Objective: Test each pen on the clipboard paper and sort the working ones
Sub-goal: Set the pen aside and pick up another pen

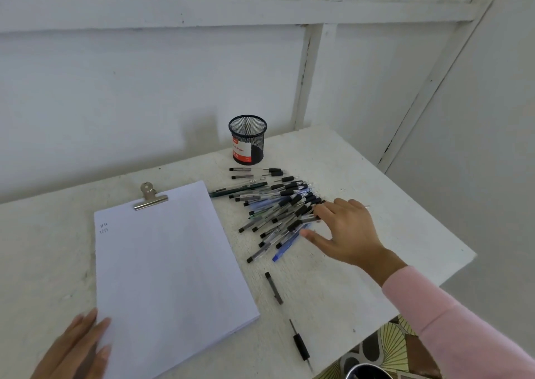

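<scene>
A heap of pens [278, 213] lies on the white table [376, 181], just right of the clipboard paper [168, 263]. The right hand [344, 231], fingers spread, rests on the heap's right edge; the left hand [78, 349] lies flat, unclenched, on the paper's near corner.

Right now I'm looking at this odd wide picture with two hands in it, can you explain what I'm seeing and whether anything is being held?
There is no machine here: a person wears a camera on the head, looking down at their own hands. On the white table lies a paper pad under a metal clip, with a few small marks near its top left. The left hand rests on the pad's near corner. The right hand is spread on a pile of pens, touching them but gripping none. Behind stands a mesh cup. Loose pen parts lie nearer.
</scene>
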